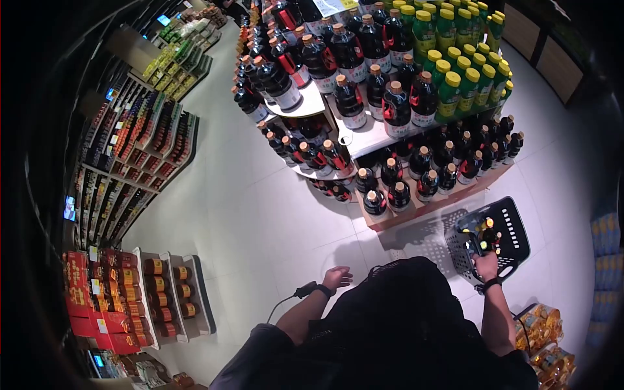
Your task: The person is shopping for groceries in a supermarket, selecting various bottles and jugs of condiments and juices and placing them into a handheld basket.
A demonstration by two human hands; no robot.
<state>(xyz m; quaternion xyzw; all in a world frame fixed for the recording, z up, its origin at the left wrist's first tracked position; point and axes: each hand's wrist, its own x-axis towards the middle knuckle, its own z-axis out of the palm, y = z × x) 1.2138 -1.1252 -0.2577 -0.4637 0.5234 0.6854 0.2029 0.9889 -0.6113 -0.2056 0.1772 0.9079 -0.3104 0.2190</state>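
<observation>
My right hand [486, 265] is closed around the handle of a dark shopping basket [515, 224], which has slotted sides and hangs at my right. Several bottles with yellow and red parts lie inside it, too small to name. My left hand [337, 278] hangs free over the floor at my left side, fingers loosely apart, holding nothing. Both wrists wear black bands, and a cable runs from a small black device [305, 289] by the left one.
Ahead stands a display [354, 146] stacked with dark bottles [396, 107] and green yellow-capped bottles [448, 94]. Shelves of jars [156, 283] line the left. Large bottles of golden liquid [543, 328] stand close by my right arm. Pale floor tiles [273, 221] run between.
</observation>
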